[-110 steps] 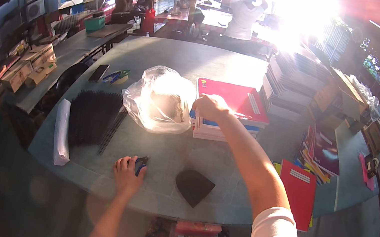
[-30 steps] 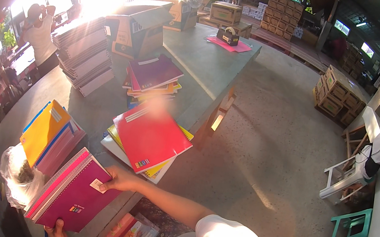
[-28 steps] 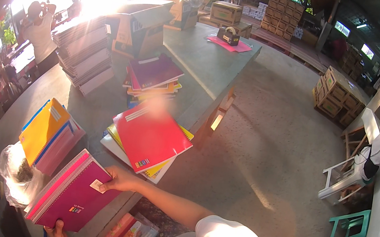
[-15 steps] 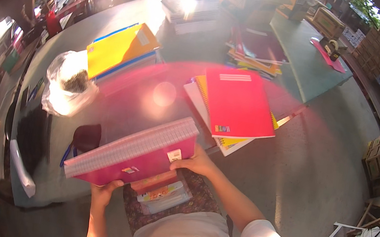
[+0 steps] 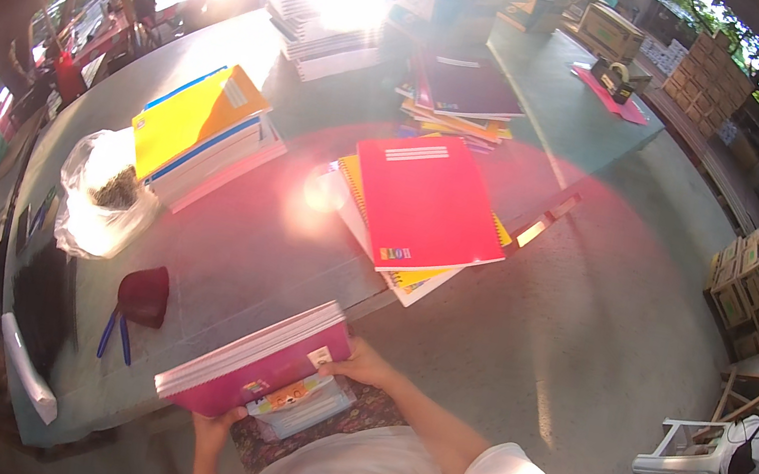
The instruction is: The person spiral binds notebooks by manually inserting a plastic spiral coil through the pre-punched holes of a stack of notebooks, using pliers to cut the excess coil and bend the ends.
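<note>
A thick magenta notebook [image 5: 258, 380], or several held as one, is tilted up in front of my body with its white page edges facing up. My left hand [image 5: 216, 427] grips its lower left corner, thumb on the cover. My right hand [image 5: 364, 363] holds the right end, the thumb near a small pale label. Just under the notebook, a clear pack with a colourful printed card [image 5: 302, 402] rests against my lap. Beyond my hands, a red notebook [image 5: 428, 205] lies on yellow spiral and white ones at the table's edge.
The grey-green table [image 5: 220, 275] carries a pile topped by a yellow notebook [image 5: 191, 123], a clear plastic bag [image 5: 104, 214], a dark red object [image 5: 144, 294] with two blue handles, a dark-covered pile [image 5: 467, 88] and a tape dispenser [image 5: 618, 79]. A white chair [image 5: 681, 458] stands right.
Both hands have brought the magenta notebook lower and nearer my body, and its page edges now look narrower. The view has shifted; the things on the table appear unmoved.
</note>
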The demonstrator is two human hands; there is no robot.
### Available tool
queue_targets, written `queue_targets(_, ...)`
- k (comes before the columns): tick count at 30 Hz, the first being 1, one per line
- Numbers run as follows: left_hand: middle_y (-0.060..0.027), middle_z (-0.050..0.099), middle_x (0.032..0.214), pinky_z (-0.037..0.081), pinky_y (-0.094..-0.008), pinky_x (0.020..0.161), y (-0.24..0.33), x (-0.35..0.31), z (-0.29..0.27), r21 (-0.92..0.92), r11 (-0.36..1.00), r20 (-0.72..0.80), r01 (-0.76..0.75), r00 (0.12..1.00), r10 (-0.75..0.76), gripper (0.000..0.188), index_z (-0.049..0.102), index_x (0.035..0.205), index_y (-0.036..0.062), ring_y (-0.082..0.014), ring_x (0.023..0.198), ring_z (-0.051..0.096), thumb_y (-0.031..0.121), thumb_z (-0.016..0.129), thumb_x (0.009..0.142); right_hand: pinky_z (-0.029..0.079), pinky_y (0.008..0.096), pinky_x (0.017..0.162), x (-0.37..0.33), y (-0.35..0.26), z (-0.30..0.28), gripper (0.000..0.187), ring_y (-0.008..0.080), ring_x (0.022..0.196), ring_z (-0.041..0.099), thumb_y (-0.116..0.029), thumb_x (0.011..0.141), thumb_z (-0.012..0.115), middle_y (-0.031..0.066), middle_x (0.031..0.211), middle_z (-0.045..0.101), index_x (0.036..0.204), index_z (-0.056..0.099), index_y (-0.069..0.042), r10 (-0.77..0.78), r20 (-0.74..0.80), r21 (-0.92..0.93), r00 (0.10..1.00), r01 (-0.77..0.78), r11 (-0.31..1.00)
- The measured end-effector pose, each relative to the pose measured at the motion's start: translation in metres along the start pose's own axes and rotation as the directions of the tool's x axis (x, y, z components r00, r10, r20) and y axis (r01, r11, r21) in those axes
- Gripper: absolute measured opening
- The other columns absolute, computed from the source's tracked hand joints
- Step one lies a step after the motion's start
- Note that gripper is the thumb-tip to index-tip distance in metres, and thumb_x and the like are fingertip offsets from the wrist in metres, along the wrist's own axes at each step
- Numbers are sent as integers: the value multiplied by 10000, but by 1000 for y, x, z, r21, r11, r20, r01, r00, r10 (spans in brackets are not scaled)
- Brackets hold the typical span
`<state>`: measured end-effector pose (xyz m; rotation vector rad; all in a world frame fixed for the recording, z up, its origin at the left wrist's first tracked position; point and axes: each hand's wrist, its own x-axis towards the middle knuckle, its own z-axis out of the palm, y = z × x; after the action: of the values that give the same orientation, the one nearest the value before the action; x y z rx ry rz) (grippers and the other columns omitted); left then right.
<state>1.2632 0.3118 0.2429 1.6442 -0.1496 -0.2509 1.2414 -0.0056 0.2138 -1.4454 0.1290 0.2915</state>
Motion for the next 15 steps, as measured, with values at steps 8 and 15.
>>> queue_targets(8,-98,564,1118,417,-324,899,11,-17,6,-43,992,-73,118,990,-121,575,514,1186,-14,-186,1018,533,158,785,709,465,313,743,-12,-65,11,397,167,829,603,-334,762,733,91,875,642,979,645,-13,-290,-84,-268,953,259,928)
queue_targets(15,-68,563,1039,424,-310,834,40,1,-43,292,947,6,-134,990,139,425,539,1120,-8,-169,946,536,253,686,820,435,276,649,3,-111,13,254,91,735,536,-252,811,695,38,744,600,819,620,-10,-438,-237,10,867,454,891)
